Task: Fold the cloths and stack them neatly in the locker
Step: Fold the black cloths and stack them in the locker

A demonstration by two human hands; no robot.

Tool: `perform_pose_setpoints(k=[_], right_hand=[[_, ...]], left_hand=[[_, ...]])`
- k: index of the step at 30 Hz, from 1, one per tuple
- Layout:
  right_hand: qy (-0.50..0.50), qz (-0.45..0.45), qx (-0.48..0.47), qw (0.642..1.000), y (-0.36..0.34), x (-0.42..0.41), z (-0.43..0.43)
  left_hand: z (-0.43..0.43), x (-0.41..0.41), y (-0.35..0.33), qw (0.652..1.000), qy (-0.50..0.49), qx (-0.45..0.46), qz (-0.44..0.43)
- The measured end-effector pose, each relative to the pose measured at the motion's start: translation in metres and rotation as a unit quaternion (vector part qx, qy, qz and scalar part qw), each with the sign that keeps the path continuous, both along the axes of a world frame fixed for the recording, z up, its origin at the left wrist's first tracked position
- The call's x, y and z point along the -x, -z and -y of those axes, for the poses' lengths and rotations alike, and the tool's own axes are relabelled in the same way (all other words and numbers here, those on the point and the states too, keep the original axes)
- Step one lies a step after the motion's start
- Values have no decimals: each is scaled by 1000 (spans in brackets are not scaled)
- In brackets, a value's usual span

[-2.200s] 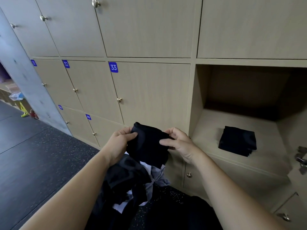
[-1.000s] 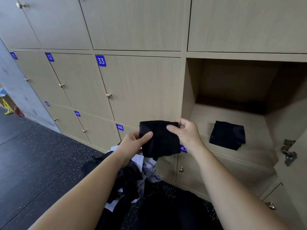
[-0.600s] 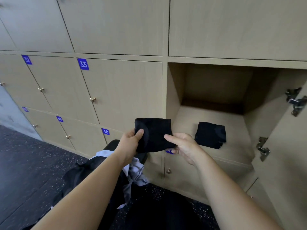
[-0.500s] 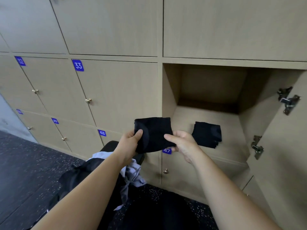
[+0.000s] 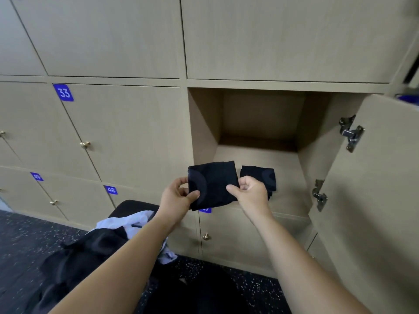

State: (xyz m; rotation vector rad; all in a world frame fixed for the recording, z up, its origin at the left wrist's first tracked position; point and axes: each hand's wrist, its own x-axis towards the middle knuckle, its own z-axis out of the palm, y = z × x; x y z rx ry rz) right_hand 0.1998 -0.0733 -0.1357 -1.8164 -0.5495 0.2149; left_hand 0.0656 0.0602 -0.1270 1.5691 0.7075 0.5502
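Note:
A folded black cloth is held up just in front of the open locker's lower left corner. My left hand pinches its left edge, thumb on the front. My right hand pinches its right edge. Inside the locker, a second folded black cloth lies on the floor near the front, partly hidden behind my right hand. A pile of unfolded black and white cloths hangs over my left forearm, low at the left.
The locker's door stands open at the right, with two metal hinges on its inner face. Closed numbered locker doors fill the wall to the left, above and below. Dark speckled flooring lies below.
The view has turned right, bringing the open locker to the centre. Both hands carried the folded cloth right and forward, up to the locker's front edge. My right hand moved to the cloth's right edge.

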Motion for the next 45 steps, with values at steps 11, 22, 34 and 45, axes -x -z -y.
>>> perform_pose_setpoints(k=[11,22,34,45], right_hand=[[97,-44,38,994,41,-77,31],[120,-37,34,991,29,-184,24],[136,-39,81,987,85,-214,10],[122,-44,76,989,108,-209,11]], left_hand=[[19,-92,26,993,99,28,-57],[-6,-225,20,994,86,16,-69],[-22,-262,75,993,85,25,-83],[-24,-259,99,994,78,25,-73]])
